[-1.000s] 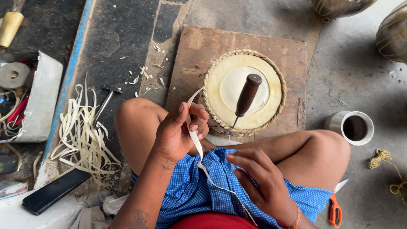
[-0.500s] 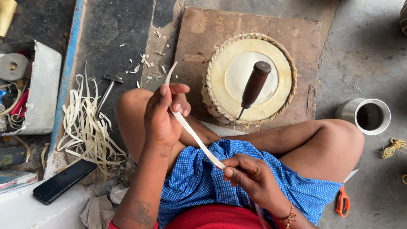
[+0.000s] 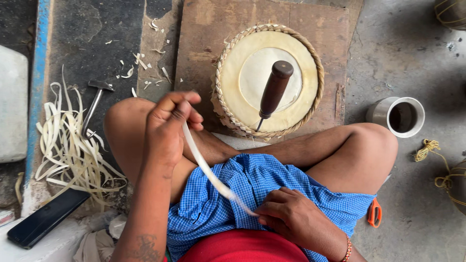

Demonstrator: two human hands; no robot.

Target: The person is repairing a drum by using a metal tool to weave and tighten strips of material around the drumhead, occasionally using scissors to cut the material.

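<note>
My left hand (image 3: 167, 128) pinches the upper end of a pale leather strip (image 3: 206, 170) above my left knee. The strip runs taut down to my right hand (image 3: 286, 218), which grips its lower end on my blue checked shorts. Ahead of my crossed legs a round drum head (image 3: 269, 80) with a braided rim rests on a wooden board (image 3: 199, 43). A tool with a dark wooden handle (image 3: 274, 90) stands stuck at the near edge of the drum's skin.
A heap of pale strips (image 3: 68, 150) and a small hammer (image 3: 94, 104) lie at left, a black phone (image 3: 43, 218) at lower left. A grey cup (image 3: 400, 116), orange-handled scissors (image 3: 374, 213) and yellow cord (image 3: 437, 160) sit at right.
My left hand has risen and moved left while my right hand slid back along the strip, pulling it straight and taut. The view has shifted closer to the drum.
</note>
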